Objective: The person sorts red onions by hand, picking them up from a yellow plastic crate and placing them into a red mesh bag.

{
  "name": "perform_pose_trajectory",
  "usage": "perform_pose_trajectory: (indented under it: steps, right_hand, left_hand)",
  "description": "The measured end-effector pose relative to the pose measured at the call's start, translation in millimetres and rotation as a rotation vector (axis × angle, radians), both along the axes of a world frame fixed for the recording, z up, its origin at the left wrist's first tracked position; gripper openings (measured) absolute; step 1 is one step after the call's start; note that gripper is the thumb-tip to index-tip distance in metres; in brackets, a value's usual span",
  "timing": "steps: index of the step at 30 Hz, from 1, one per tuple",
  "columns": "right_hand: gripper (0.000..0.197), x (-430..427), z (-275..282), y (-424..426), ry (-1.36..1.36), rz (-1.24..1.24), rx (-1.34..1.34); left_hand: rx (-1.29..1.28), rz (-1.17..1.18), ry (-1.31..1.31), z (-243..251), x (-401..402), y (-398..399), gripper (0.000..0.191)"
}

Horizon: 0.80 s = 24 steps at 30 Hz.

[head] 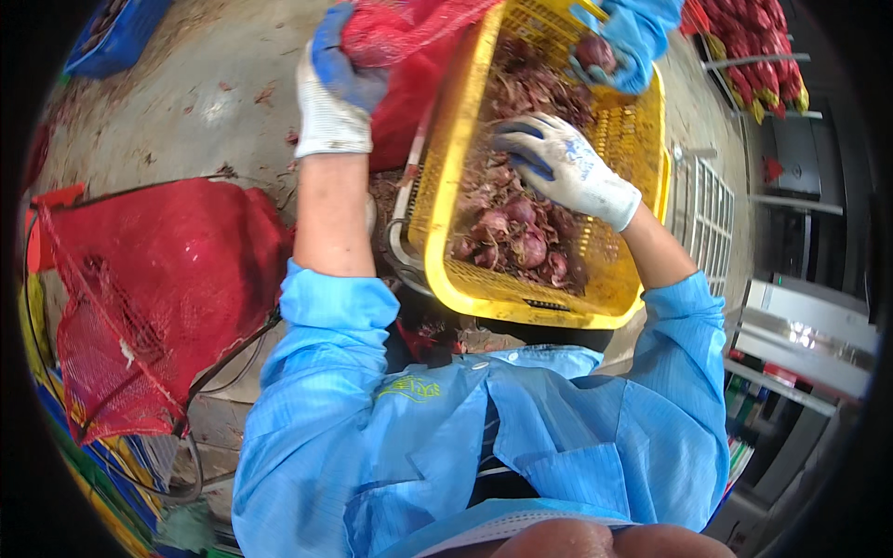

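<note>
My left hand [342, 91], in a white and blue coated work glove, grips the bunched edge of a red mesh bag [418, 77]. My right hand [558, 157], gloved alike, is over the middle of a yellow plastic crate [446, 244], its fingers spread and bent above the contents, with no onion visible in it. Red onions [529, 247] lie at the crate's near end, among loose dry onion skins [537, 84]. At the far end of the crate, a co-worker's gloved hand holds a red onion [595, 54].
A red mesh bag [195, 272] hangs on a metal frame at left. A blue crate [115, 35] stands at the upper left. Filled red mesh bags [753, 49] are stacked at the upper right, above a white metal grid [711, 216]. Skins litter the floor.
</note>
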State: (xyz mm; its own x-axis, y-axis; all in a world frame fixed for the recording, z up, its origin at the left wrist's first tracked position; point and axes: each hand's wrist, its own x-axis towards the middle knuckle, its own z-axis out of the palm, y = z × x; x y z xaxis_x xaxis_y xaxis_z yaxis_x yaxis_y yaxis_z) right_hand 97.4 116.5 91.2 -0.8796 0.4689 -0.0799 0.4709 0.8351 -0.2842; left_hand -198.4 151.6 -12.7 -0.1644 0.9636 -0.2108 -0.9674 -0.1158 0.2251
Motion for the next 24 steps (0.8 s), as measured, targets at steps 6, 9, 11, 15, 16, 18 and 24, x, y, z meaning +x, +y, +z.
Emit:
perform_pose_trajectory:
  steps: [6,9,11,15,16,18,24]
  right_hand:
    - [0.038,154,-90,-17,-0.376,-0.574,-0.113]
    - [0.049,164,-115,-5,-0.459,-0.694,-0.191]
    - [0.051,158,-128,3,-0.373,-0.733,-0.176]
    - [0.079,126,-165,32,-0.566,-0.599,-0.016]
    - [0.084,113,-165,35,-0.584,-0.636,-0.031]
    - [0.096,92,-174,40,-0.647,-0.708,-0.037]
    - [0.079,49,-225,12,-0.305,-0.771,0.038]
  left_hand:
    - [-0.076,0.045,-0.027,2,9,-1,0.018]
    - [-0.08,0.015,-0.068,-6,-6,2,0.015]
    - [-0.095,-0.004,-0.032,-1,-5,-1,0.015]
    - [-0.08,-0.015,0.013,-15,-18,5,0.018]
    - [-0.117,0.021,0.031,-10,-12,3,0.019]
    - [-0.141,0.012,0.049,-7,-6,4,0.02]
    - [-0.173,0.032,0.071,-5,2,8,0.022]
